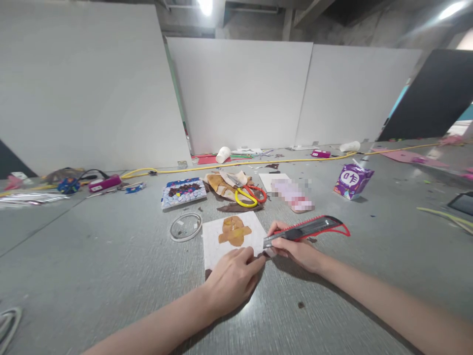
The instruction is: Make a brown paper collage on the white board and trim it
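Note:
My right hand [293, 249] is closed around a red and black utility knife [310, 228], its metal tip pointing left at the right edge of a white sheet [214, 254]. A brown-yellow cutout [234, 231], a round shape crossed by a strip, lies on that sheet. My left hand [236, 276] rests over the sheet's near edge, fingers curled together. Its fingertips meet near the knife tip, beside a small dark scrap; what they pinch, if anything, is hidden. Beyond the sheet, yellow-handled scissors [246, 198] and red-handled scissors [260, 193] lie on brown leaf-like pieces [218, 187].
A mosaic-patterned panel [185, 193] and a clear tape ring [185, 228] lie to the left. Beyond my right hand are a blurred pink phone-like object [293, 196] and a purple carton [353, 182]. A yellow cable [288, 160] runs before white boards [240, 93].

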Demonstrator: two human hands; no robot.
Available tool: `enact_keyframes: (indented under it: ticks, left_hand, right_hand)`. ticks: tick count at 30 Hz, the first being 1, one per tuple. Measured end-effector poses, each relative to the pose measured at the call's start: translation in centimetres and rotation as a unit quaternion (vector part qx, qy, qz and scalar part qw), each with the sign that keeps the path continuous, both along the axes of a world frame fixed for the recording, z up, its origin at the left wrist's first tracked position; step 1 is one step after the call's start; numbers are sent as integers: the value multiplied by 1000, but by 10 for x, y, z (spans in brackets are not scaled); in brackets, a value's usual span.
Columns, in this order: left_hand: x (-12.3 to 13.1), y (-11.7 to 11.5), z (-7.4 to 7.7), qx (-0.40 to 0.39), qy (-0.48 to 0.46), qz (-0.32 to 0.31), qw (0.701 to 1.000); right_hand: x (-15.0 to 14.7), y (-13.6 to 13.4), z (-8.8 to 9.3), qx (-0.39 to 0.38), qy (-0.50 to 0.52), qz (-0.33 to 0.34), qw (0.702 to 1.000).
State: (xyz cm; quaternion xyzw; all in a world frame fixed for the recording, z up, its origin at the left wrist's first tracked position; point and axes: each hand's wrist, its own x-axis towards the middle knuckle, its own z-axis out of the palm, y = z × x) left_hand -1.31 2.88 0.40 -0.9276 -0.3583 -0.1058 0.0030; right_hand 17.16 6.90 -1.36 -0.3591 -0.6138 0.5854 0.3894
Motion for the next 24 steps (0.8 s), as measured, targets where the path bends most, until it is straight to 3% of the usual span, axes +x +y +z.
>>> enact_keyframes:
  ticks: [7,10,12,15,19,20,22,24]
  left_hand:
    - [-1,-5,5,-38,-114,7,993]
    - [2,-15,9,-76,-166,-11,983]
    - [5,-21,12,-148,-214,1,966]
    - [9,-24,15,-292,-317,39,902]
    - [16,-18,10,-494,-475,64,726]
    - [18,-17,7,-522,-488,76,695]
    - [20,-14,2,-546,-502,92,664]
    - [21,-12,-1,-538,-525,97,653]
  right_hand:
    - [1,-10,29,154,-141,-104,972]
    - [1,-5,32,157,-152,-169,961]
    - [0,1,27,135,-128,-179,966]
    - [-1,8,16,123,-70,-143,980]
    - [-2,9,11,127,-44,-106,985]
    - [-3,8,12,116,-40,-93,988]
    - [-4,5,17,75,-6,-60,995]
    - [-7,1,21,8,64,-38,997]
